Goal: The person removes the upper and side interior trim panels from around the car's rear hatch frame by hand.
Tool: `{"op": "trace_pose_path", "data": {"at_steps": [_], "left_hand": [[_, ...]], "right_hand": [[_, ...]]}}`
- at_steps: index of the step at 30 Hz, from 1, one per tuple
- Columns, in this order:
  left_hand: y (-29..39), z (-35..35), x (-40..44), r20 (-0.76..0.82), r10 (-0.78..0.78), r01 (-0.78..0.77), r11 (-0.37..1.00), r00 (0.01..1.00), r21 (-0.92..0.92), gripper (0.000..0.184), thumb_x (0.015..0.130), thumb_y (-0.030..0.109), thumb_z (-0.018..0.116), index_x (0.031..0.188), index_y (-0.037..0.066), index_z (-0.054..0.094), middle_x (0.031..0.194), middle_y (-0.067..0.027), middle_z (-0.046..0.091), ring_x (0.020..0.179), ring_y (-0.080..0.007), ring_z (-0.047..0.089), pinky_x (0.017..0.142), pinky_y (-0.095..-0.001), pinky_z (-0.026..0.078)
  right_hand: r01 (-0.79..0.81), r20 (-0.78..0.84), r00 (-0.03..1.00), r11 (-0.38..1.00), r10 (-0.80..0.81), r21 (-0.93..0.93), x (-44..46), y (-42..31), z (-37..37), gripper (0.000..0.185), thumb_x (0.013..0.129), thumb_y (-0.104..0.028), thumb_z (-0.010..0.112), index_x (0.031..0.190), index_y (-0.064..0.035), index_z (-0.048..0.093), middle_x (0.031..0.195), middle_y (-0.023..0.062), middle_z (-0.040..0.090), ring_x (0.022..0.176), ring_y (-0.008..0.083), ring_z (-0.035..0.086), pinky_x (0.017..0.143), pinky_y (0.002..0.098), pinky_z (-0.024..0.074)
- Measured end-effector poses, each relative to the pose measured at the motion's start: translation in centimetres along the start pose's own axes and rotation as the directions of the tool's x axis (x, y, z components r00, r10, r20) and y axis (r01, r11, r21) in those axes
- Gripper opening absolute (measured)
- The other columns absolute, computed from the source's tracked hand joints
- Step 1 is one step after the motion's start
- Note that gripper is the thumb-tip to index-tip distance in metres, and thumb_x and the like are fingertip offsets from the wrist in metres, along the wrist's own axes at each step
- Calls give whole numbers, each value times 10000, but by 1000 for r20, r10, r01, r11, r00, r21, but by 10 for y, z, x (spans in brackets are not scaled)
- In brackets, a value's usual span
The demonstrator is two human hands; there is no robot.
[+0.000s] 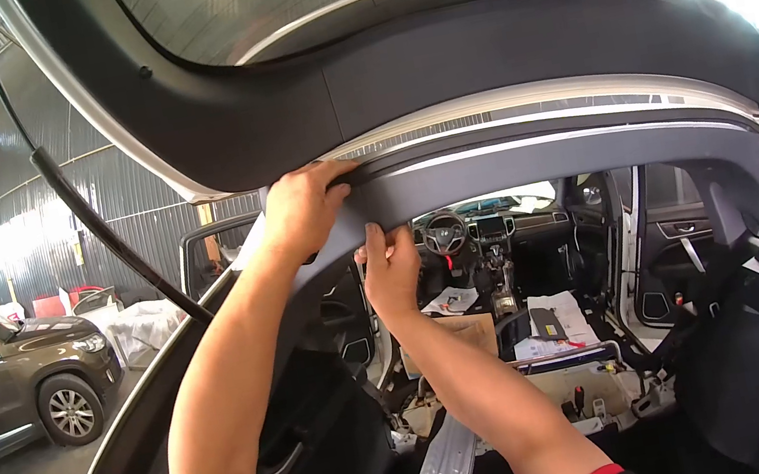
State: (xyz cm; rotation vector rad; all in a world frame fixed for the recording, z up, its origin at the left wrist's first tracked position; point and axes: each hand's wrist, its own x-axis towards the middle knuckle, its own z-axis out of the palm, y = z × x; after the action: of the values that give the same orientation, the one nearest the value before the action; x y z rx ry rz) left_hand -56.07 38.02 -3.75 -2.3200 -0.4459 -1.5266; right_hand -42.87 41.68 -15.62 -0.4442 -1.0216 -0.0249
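A grey trim panel (530,166) runs across the top of the car's rear opening, with a black rubber seal (524,132) along its upper edge. At the panel's left corner, my left hand (306,211) has its fingers curled over the seal and the thumb pointing right. Lower down, my right hand (393,270) pinches the panel's bottom edge, thumb on the near face and the other fingers bent behind it. The fingertips behind the panel are hidden. Above both hands hangs the raised tailgate (449,52).
A black gas strut (96,211) slants on the left. Inside the stripped cabin are a steering wheel (446,233), a cardboard piece (453,338), paper sheets (557,319) and a screwdriver (579,400). A dark SUV (12,368) stands outside at left.
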Motion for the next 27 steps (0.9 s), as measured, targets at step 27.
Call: {"op": "trace_pose_path", "data": {"at_steps": [27], "left_hand": [[5,36,-15,-15,265,-256,942,964,217,695,922,249,697,1532,50,431,1294,-208,610,1244,-411,553,1115,-494,404]], "right_hand": [[103,-1,995,995,-103,8,3,-8,-2,263,1023,-210,666,926,-4,533,755,95,654,643,189,640,628,342,510]]}}
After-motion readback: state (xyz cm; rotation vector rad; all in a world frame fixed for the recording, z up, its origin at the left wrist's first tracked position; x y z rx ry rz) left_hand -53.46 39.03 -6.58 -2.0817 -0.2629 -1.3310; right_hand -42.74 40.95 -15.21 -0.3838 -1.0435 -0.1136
